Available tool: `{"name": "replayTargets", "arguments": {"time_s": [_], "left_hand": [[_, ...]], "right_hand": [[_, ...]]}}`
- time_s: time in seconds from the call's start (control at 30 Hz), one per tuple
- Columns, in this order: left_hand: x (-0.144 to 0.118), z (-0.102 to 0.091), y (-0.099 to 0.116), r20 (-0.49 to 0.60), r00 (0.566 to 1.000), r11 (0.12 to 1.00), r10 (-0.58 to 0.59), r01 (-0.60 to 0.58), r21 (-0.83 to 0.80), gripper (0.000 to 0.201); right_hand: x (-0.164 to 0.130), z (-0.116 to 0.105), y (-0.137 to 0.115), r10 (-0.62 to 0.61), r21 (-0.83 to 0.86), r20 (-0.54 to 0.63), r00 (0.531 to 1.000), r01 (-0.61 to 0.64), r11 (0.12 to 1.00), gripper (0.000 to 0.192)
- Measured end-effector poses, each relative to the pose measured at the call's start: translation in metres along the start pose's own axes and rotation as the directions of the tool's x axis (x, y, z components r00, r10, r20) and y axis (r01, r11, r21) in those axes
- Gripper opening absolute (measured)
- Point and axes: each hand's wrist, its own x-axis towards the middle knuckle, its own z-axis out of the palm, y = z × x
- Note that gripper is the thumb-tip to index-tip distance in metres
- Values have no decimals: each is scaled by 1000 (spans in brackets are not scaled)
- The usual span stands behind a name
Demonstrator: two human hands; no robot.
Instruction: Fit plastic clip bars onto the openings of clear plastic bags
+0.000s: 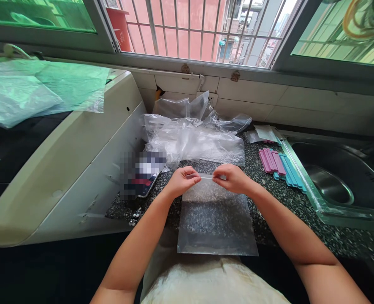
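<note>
A clear plastic zip bag lies flat on the speckled dark counter, its lower edge hanging over the counter's front. My left hand pinches the bag's top strip at the left. My right hand pinches the same strip at the right. Both hands sit close together at the bag's mouth. The bag looks empty.
A heap of clear plastic bags lies behind the hands. Pink and blue sealing clips lie to the right, beside a steel sink. A phone rests at the left against a white appliance. More plastic sheeting covers the appliance's top.
</note>
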Motion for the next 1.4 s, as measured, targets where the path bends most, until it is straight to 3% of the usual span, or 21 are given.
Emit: {"name": "replayTargets", "arguments": {"time_s": [0.37,0.67,1.1,1.27,1.4], "left_hand": [[0,0,-1,-17,996,994,85,-84,74,22],[-1,-2,-1,-48,995,996,89,-88,29,24],[0,-2,-4,-50,995,996,82,-80,51,22],[0,-3,-5,-67,977,940,205,-177,290,12],[-2,0,-7,-74,924,716,376,-239,655,17]], "right_hand": [[0,1,0,18,16,2,1000,-18,1000,10],[0,-9,2,39,22,2,999,-39,999,12],[0,-6,5,25,-9,-24,999,-25,1000,12],[-1,-7,3,-12,-100,-14,1000,10,995,14],[-2,-4,1,-45,-216,10,999,46,975,15]]}}
